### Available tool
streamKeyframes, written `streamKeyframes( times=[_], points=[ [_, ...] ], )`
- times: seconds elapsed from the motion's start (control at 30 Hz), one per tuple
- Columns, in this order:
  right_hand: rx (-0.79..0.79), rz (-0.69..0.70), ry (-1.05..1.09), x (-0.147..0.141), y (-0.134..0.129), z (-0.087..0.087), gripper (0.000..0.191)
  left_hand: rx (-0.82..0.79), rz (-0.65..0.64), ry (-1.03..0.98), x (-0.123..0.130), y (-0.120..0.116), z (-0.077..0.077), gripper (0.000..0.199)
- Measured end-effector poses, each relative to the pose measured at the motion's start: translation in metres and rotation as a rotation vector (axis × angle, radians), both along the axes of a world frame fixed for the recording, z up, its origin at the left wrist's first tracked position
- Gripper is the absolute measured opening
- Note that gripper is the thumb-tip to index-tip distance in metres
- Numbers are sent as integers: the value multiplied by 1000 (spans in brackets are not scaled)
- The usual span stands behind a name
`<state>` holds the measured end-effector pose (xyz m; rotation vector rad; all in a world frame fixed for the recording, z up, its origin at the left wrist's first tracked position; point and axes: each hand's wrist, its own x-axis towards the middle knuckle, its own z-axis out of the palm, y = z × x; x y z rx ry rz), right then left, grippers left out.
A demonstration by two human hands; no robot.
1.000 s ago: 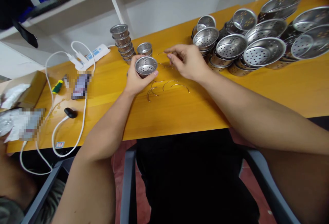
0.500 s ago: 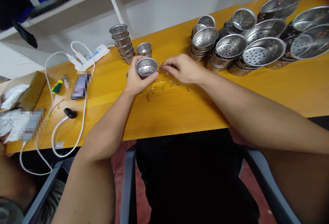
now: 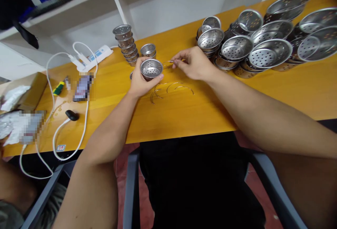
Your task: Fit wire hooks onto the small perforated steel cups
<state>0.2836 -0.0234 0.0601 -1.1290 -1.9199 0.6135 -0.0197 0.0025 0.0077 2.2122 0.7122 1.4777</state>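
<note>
Head: cup (image 3: 152, 69) in left hand (image 3: 139, 81)

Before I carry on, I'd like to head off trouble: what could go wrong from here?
The thin wire pinched in the right hand could slip or snag. The tall cup stack just beyond the left hand might topple if bumped. The loose wires on the table could get swept aside.

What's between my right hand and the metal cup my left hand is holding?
In the head view, a thin curved wire, pinched by your right hand, extends toward the cup; I can't tell whether it touches.
</note>
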Motion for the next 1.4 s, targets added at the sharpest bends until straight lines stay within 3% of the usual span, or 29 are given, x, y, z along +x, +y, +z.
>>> streamKeyframes(
  times=[0.13,0.27,0.5,0.73,0.97,1.4],
  points=[
    [-54,-6,96,-3,-4,6,20,-14,6,32,2,-4,1,95],
    [-75,58,133,-11,-16,13,37,-45,24,92,2,-8,4,100],
    [33,111,160,-20,-29,18,63,-43,10,93,6,-14,11,101],
    [82,65,87,-29,-41,23,53,-71,6,107,11,-22,17,99],
    [93,31,86,-37,-40,17,37,-57,-1,111,11,-21,15,100],
    [65,-40,67,-46,-46,16,37,-83,71,150,14,-23,21,118]
  ],
)
